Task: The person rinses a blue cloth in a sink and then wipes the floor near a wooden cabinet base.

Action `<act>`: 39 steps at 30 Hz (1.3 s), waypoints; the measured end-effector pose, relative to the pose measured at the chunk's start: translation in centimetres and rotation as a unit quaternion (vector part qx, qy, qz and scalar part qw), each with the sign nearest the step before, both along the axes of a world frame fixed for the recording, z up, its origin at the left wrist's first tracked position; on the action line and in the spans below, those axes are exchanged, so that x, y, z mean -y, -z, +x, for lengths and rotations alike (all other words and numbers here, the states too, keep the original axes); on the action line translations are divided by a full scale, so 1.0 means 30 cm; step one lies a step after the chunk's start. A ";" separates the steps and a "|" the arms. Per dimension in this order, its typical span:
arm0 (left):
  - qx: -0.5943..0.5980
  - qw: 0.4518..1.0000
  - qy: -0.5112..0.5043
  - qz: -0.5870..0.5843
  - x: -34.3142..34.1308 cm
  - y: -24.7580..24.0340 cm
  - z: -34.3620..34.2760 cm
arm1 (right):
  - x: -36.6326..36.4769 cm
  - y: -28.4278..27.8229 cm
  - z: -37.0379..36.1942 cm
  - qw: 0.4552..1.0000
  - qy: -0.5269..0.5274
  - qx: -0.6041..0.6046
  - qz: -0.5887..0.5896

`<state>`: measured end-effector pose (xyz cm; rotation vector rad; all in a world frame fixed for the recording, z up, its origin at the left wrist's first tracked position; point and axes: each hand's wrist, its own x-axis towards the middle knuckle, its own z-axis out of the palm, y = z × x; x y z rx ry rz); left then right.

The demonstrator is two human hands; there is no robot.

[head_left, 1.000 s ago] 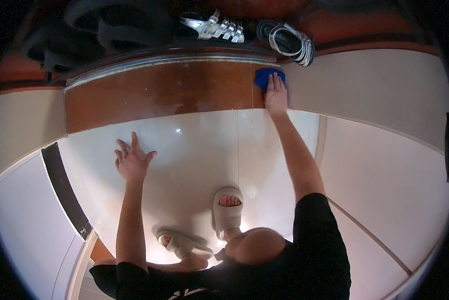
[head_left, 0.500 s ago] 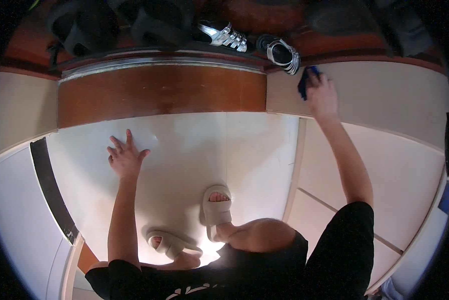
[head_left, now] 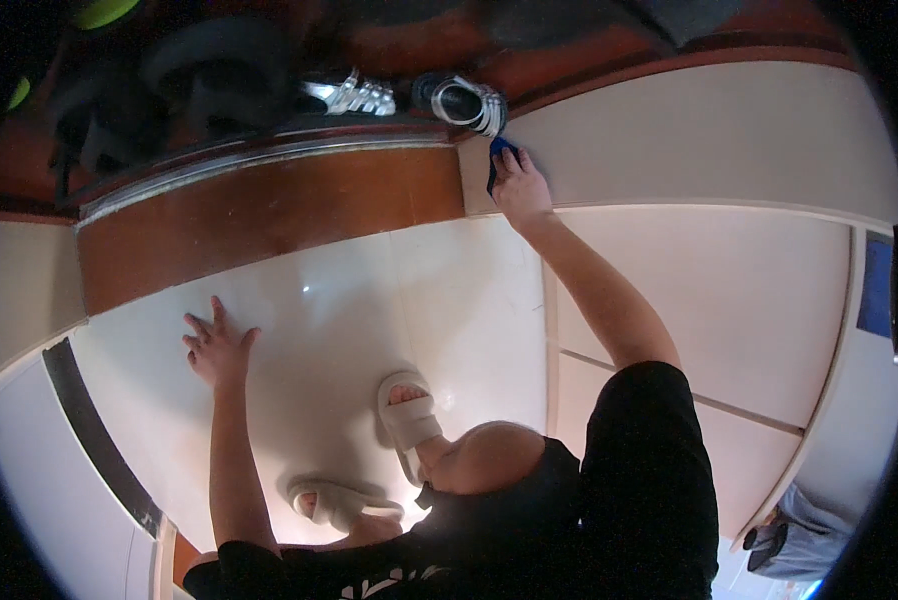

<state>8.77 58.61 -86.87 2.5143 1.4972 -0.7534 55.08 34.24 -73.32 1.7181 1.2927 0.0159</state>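
Note:
My right hand (head_left: 521, 190) reaches forward with its fingers closed on a small blue cloth (head_left: 495, 165). The cloth is against the pale board (head_left: 659, 135), close to the corner where that board meets the brown wooden board (head_left: 279, 215). Just above the cloth sits a silver strappy sandal (head_left: 469, 103). My left hand (head_left: 219, 350) lies palm down on the white floor (head_left: 339, 330), fingers spread, holding nothing. It is nearest to the left part of the brown board.
A second silver sandal (head_left: 354, 95) and dark footwear (head_left: 214, 75) stand along the reddish-brown surface beyond the boards. My feet in beige slippers (head_left: 409, 410) are on the floor. Pale panels (head_left: 709, 300) line the right side, with grey fabric (head_left: 804, 535) at lower right.
My right hand has slid the cloth leftward along the pale board, nearer the corner and the sandal. The view has turned to the right. My left hand stays spread on the floor.

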 end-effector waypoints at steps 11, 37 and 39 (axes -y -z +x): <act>-0.003 0.999 0.029 0.040 -0.028 -0.017 -0.030 | 0.126 -1.226 -0.030 0.935 -0.089 0.290 0.182; 0.038 0.997 0.031 0.067 -0.026 0.071 -0.080 | -0.088 0.454 0.023 0.912 0.106 -0.133 0.374; 0.059 0.994 0.047 0.082 -0.010 0.081 -0.058 | -0.060 0.557 0.049 0.878 0.128 -0.173 0.427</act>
